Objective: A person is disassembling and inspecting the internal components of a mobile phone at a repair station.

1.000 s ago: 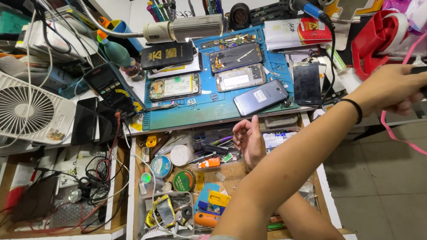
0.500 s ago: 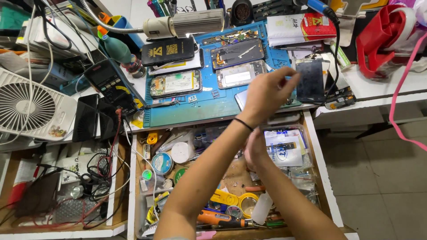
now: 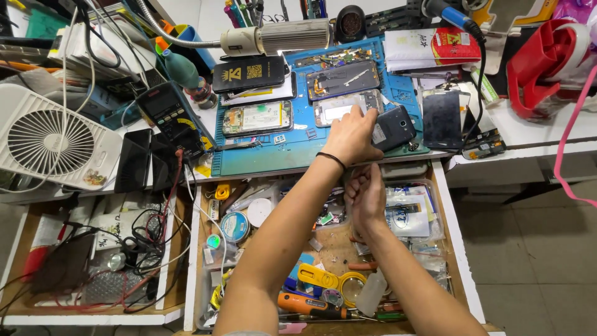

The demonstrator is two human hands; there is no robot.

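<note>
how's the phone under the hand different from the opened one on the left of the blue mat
The dark phone is closed, showing its dark back cover; the opened phone shows its bare insides. The dark phone lies tilted at the blue mat's front right under the left hand; the opened phone lies level and untouched. The dark phone looks shorter. Both rest flat on the mat.

White workbench (image 3: 535,134) with open drawers (image 3: 457,249) over seemingly tiled floor (image 3: 535,249).
</note>
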